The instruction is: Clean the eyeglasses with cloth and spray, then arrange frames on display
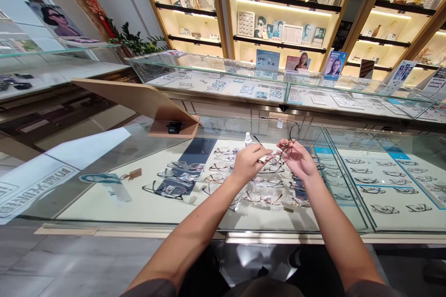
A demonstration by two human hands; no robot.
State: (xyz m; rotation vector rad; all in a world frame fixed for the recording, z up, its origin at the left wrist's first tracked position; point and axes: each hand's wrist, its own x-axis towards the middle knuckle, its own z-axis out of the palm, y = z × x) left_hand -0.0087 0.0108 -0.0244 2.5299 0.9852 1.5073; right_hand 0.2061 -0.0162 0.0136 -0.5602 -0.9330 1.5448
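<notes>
Dark-rimmed round eyeglasses (294, 132) are held up over the glass counter by my right hand (300, 161). Its fingers are pinched on the rim, and one lens stands above the fingertips. My left hand (251, 163) is closed just to the left, its fingertips pointing toward the glasses. A small whitish piece (263, 159) shows between its thumb and fingers; its kind cannot be made out. A thin dark temple arm (258, 140) sticks out behind the left hand. A white bottle (248, 139) stands upright just beyond that hand.
Rows of eyeglasses (264, 198) lie inside the glass counter (205, 227) under my hands. A wooden stand (156, 106) with a small black object (174, 127) is at the left. A keychain tag (132, 174) lies nearby. Another display case (223, 83) runs behind, before lit shelves.
</notes>
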